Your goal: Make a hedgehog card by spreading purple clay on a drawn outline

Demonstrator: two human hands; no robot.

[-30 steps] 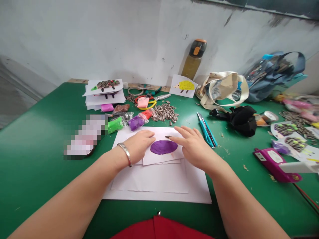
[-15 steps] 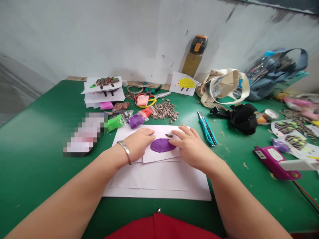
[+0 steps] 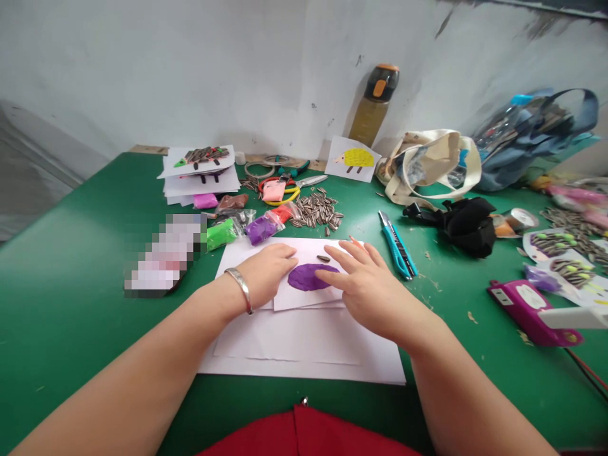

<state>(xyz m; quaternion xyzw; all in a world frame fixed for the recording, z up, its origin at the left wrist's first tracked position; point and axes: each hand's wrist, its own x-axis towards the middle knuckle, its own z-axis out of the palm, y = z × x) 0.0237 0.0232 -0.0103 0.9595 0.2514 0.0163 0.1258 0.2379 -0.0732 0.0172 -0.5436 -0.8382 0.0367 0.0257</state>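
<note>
Two bare hands lie open, gripping nothing — the left hand (image 3: 266,275) rests flat on the paper (image 3: 308,250), probably to keep it steady, while the right hand (image 3: 365,291) has spread fingers touching the purple clay oval (image 3: 308,277) — one seed (image 3: 323,258) lies just above.

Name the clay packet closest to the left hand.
The purple clay packet, just past the paper's edge from the left hand; the green packet lies farther left, the red one farther back.
</note>
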